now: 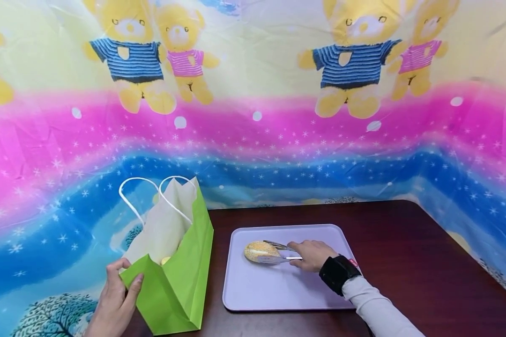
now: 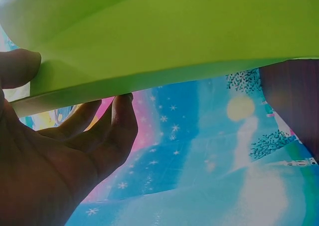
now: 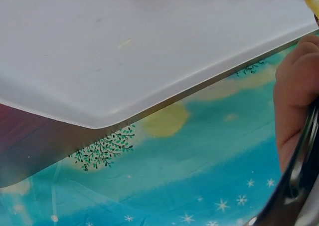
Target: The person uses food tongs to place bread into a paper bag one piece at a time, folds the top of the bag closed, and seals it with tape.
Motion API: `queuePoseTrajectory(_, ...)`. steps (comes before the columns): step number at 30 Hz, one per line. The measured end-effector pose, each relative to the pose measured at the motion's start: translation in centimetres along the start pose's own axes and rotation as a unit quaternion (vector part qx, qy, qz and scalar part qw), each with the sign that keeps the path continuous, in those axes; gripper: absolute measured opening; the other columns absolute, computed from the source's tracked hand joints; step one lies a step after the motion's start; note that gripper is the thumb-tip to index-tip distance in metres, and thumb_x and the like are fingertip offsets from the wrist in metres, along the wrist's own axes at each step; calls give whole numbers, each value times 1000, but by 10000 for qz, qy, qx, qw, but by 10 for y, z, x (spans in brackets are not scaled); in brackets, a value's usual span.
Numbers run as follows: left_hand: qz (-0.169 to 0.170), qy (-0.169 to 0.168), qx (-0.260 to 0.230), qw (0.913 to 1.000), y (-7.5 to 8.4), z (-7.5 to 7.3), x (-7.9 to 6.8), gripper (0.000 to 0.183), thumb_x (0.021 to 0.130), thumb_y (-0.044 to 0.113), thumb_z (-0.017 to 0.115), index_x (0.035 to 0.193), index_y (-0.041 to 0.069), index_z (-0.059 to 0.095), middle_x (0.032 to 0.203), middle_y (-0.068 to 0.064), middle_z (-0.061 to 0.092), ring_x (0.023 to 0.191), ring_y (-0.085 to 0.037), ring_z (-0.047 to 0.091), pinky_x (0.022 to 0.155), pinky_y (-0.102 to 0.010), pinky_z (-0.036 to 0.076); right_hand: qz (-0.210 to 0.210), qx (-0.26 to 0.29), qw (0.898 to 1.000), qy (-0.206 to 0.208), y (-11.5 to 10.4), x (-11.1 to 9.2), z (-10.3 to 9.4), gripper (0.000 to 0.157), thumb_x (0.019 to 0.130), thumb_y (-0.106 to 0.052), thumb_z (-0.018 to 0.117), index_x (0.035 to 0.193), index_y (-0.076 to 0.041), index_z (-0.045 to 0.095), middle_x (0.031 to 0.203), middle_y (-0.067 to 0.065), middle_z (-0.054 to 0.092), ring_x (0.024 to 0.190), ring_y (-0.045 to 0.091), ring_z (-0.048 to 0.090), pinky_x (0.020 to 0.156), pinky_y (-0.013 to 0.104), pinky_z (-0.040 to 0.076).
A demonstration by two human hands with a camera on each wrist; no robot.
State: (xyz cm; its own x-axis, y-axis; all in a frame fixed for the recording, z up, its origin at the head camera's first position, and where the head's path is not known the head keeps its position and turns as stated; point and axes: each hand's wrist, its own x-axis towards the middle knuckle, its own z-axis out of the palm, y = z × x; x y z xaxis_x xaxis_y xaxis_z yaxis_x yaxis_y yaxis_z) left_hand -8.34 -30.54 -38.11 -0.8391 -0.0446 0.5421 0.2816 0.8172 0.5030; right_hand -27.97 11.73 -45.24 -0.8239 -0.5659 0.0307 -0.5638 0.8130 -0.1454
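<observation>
My left hand (image 1: 115, 299) grips the near rim of a green paper bag (image 1: 189, 276), thumb on one side and fingers on the other. In the left wrist view the thumb (image 2: 20, 69) lies against the green paper. The bag stands upright with white rope handles, and a bit of something pale yellow (image 1: 165, 260) shows inside its mouth. My right hand (image 1: 314, 256) holds metal tongs (image 1: 274, 259), whose two arms lie either side of a crumb-coated bread roll (image 1: 257, 248). This roll is over the pale lilac tray (image 1: 278, 290); only its edge shows in the right wrist view.
The tray lies on a dark brown table (image 1: 421, 262), right of the bag. A few crumbs (image 3: 124, 43) dot the tray. A cloth backdrop (image 1: 253, 140) printed with bears and snowflakes rises behind the table and along its sides.
</observation>
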Motion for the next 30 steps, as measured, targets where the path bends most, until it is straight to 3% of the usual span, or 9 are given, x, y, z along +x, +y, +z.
queuePoseTrajectory(9, -21, 27, -27, 10000, 2, -1, 2, 28, 104, -1, 45, 117, 0, 20, 67, -2, 36, 44, -1, 29, 42, -25, 31, -143, 223, 9996, -18, 0, -2, -6, 44, 91, -34, 72, 127, -10, 63, 94, 9, 71, 72, 15, 60, 68, 42, 51)
queuePoseTrajectory(17, -68, 4, 3, 10000, 1, 0, 0, 27, 105, 2, 44, 118, 0, 20, 63, 1, 33, 43, -1, 25, 43, -24, 29, -177, 392, 9991, 29, 1, -3, -6, 47, 93, -35, 70, 131, -11, 61, 84, 1, 67, 65, 9, 49, 65, 36, 46)
queuePoseTrajectory(25, -48, 90, 107, 9999, 1, 0, 0, 27, 105, 3, 45, 118, 1, 21, 63, 2, 29, 45, -1, 22, 43, -23, 27, -388, 453, 9981, 166, -4, -5, -32, 48, 96, -34, 67, 136, -9, 57, 73, -6, 60, 66, 7, 53, 70, 37, 49)
queuePoseTrajectory(30, -121, 39, 24, 9999, 1, 1, 0, 28, 104, 2, 45, 117, 1, 20, 65, 0, 31, 45, -1, 24, 44, -25, 28, -640, 477, 9962, 340, -6, -5, -44, 50, 97, -34, 64, 138, -6, 56, 77, -7, 64, 69, 5, 60, 75, 37, 53)
